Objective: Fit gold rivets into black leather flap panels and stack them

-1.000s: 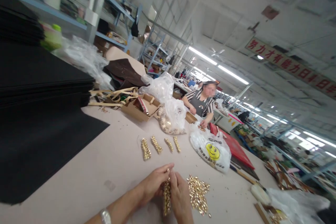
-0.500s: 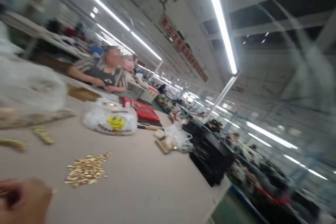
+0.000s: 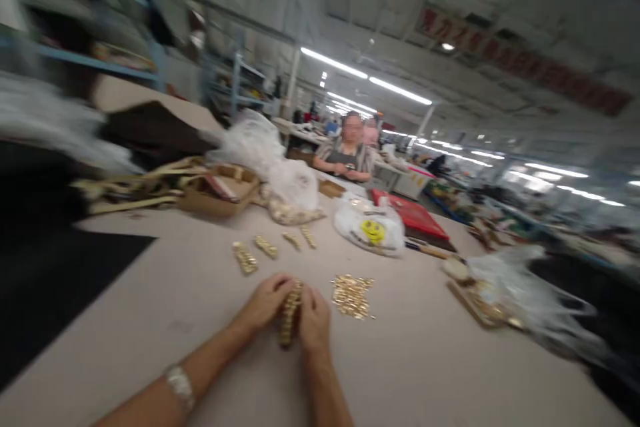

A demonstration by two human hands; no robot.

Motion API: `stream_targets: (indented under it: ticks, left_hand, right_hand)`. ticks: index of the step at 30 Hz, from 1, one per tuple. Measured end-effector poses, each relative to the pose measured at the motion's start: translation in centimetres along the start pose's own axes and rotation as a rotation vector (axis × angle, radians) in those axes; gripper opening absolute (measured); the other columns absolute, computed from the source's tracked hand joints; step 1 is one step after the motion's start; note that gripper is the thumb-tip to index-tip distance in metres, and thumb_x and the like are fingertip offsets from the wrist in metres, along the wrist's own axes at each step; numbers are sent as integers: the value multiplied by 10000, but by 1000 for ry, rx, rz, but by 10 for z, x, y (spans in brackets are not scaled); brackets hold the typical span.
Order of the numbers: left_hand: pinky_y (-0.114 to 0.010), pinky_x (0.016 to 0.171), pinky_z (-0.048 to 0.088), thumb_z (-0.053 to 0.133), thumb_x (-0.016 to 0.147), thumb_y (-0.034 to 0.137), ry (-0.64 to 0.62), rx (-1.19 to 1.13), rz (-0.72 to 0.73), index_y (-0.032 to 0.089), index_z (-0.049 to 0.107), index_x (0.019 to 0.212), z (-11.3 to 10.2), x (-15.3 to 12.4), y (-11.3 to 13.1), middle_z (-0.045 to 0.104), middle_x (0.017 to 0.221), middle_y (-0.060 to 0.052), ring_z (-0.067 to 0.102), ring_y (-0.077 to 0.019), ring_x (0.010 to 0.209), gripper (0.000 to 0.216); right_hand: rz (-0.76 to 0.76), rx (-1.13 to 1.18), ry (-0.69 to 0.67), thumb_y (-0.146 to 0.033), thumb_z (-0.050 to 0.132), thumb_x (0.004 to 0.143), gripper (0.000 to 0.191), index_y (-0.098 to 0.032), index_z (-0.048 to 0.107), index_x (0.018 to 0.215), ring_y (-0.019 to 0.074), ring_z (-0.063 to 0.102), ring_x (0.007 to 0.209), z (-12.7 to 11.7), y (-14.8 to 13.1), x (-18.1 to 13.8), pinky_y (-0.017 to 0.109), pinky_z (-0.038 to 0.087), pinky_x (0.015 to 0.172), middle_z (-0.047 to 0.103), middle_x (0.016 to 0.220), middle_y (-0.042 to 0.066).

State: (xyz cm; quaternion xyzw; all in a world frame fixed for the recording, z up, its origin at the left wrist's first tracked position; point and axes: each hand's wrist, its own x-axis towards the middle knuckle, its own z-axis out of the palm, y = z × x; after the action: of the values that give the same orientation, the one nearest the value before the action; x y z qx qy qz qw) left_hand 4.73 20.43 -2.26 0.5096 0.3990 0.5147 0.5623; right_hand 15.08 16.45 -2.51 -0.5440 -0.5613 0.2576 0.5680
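In the head view, a gold strip with a bumpy, segmented surface [image 3: 289, 321] is between my hands, low over the table. My left hand [image 3: 269, 301] pinches its upper left side, and a pale metal band circles that wrist. On the other side, the curled fingers of my right hand [image 3: 315, 321] grip the strip near its far end. Close to the right hand lies a loose pile of small shiny gold pieces [image 3: 352, 295]. Beyond the left hand, several similar gold strips, among them a thick one [image 3: 245, 258], rest apart on the table. Blur hides finer detail.
A white bag with a yellow smiley [image 3: 370, 225] and a red folder [image 3: 413, 215] lie further back. At left are an open cardboard box [image 3: 215, 199] and black sheet material [image 3: 85, 280]. Clear plastic [image 3: 530, 293] lies at right. A person [image 3: 345, 159] sits across the table.
The view has swung left and levelled, so the table's contents appear further right. Both hands and the strip between them now show; earlier only part of one hand was visible at lower left.
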Motion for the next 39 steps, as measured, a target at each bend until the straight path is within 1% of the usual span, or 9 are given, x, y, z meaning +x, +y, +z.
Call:
stream_targets:
  ticks: [2, 4, 13, 18, 23, 28, 33, 36, 39]
  left_hand:
    - [-316, 703, 539, 612, 925, 372, 91, 85, 5, 128, 627, 959, -47, -15, 8, 636, 881, -21, 619, -154, 761, 247]
    - [-273, 647, 493, 619, 900, 385, 145, 108, 19, 134, 601, 843, -61, -20, 12, 598, 743, 7, 569, -127, 665, 258]
    - [-242, 582, 409, 595, 820, 468, 192, 120, 21, 167, 559, 778, -43, -20, 11, 567, 661, 17, 517, -138, 630, 306]
    - [-242, 576, 446, 514, 801, 247, 56, 166, 74, 180, 610, 1011, -49, -27, 24, 608, 779, -4, 571, -152, 658, 240]
    - [-298, 938, 444, 645, 647, 95, -218, 260, 249, 237, 758, 899, -63, -32, 52, 634, 1147, -41, 565, -237, 1108, 311]
    - [-319, 989, 405, 708, 753, 249, -259, 257, 255, 224, 780, 942, -72, -30, 59, 684, 1063, -57, 601, -236, 1045, 204]
    - [-287, 791, 451, 639, 837, 379, -178, 162, 148, 157, 752, 975, -64, -27, 50, 713, 916, -62, 618, -206, 870, 284]
    - [-251, 661, 432, 655, 816, 412, -163, 85, 79, 127, 720, 951, -53, -28, 43, 676, 778, -32, 583, -158, 721, 322]
    - [-243, 612, 437, 650, 810, 443, -133, 13, 11, 135, 663, 914, -42, -30, 38, 640, 736, -10, 569, -137, 656, 325]
  right_hand:
    - [94, 144, -139, -477, 510, 938, 410, -142, 700, 1079, 217, 686, 903, 36, -3, -6, 330, 547, 804, 736, 1007, 75]
    - [167, 203, -220, -497, 577, 878, 439, -146, 689, 1116, 227, 676, 948, 46, -3, -10, 320, 529, 839, 736, 1034, 82]
    - [394, 491, -214, -490, 738, 748, 547, -101, 653, 1123, 225, 688, 865, 41, 7, -5, 313, 549, 747, 737, 992, 102]
    - [557, 606, -106, -495, 806, 685, 844, -158, 455, 1374, 169, 668, 616, 38, 4, 0, 249, 508, 512, 738, 867, 50]
    - [575, 728, -127, -439, 856, 633, 468, -156, 677, 959, 130, 655, 629, 30, -11, 3, 209, 523, 526, 724, 805, 29]
    - [626, 755, -229, -455, 871, 580, 493, -150, 706, 929, 146, 653, 603, 20, -16, 5, 260, 558, 557, 709, 748, 32]
    - [313, 356, -147, -560, 722, 748, 477, -146, 727, 985, 108, 521, 502, 5, -18, 2, 223, 446, 458, 614, 650, -6]
    - [132, 160, -48, -560, 636, 826, 499, -159, 697, 1116, 164, 606, 707, 2, -21, -1, 266, 520, 624, 678, 860, 52]
    - [140, 149, -94, -578, 553, 871, 520, -168, 648, 1176, 199, 631, 795, 8, -20, -5, 301, 530, 676, 689, 992, 80]
